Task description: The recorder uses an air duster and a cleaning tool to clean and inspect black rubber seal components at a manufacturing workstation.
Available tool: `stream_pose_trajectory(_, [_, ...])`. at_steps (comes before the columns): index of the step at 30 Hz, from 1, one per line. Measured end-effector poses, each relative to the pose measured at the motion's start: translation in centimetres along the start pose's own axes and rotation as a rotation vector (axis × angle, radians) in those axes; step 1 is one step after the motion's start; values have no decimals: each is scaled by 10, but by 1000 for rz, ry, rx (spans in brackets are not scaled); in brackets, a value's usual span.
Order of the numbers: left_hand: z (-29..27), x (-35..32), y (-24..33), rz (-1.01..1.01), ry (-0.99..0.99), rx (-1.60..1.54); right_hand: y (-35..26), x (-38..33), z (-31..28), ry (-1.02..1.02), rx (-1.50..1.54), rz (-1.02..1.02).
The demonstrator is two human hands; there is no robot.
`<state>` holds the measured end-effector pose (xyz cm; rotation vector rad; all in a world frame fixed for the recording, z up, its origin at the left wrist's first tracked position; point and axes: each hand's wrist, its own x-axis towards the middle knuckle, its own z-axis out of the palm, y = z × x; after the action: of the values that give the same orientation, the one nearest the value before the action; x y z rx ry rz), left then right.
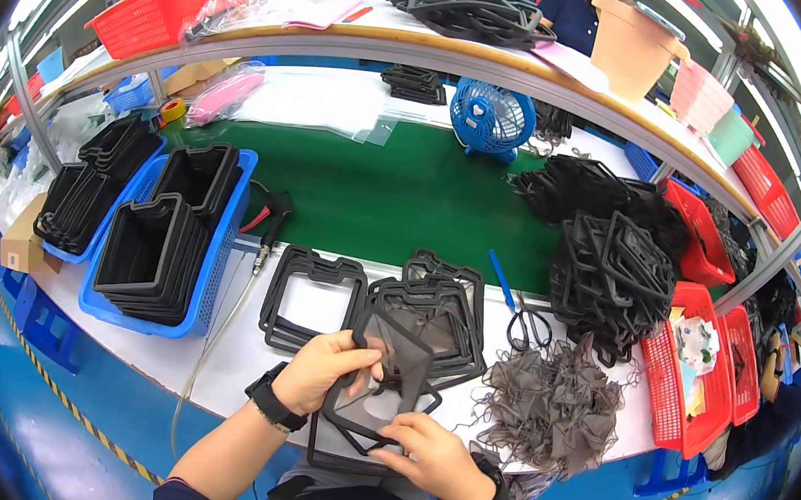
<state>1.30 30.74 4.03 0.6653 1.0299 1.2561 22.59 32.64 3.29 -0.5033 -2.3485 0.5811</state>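
Close to my body, I hold a black frame with dark sheer mesh (397,345) tilted up between both hands. My left hand (321,375) pinches its left side, thumb and fingers closed on it. At the lower right edge, the fingers of my right hand (432,456) grip the rim. Another black frame shows beneath it, near my lap. Just beyond lie a stack of open black frames (292,338) on the left and a pile of meshed frames (456,329) on the right. Scissors (529,330) and a thin blue tool (502,278) rest right of that pile.
Grey mesh scraps (555,408) heap up at right, below a tall pile of black frames (612,282). Red baskets (690,378) stand beyond. A blue basket (231,232) of stacked frames and an air gun (274,222) are left. A shelf (374,40) spans above a blue fan (492,118).
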Motion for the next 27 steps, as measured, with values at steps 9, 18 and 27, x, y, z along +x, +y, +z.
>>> stream_pose_trajectory(9, [27, -23, 2, 50, 1, 389, 8, 34, 6, -265, 954, 874])
stream_pose_trajectory(18, [35, -27, -1, 135, -51, 505, 4, 27, 1, 32, 1287, 865])
stream_pose_trajectory(27, [37, -29, -5, 190, -22, 616, -7, 26, -13, 10, 1088, 837])
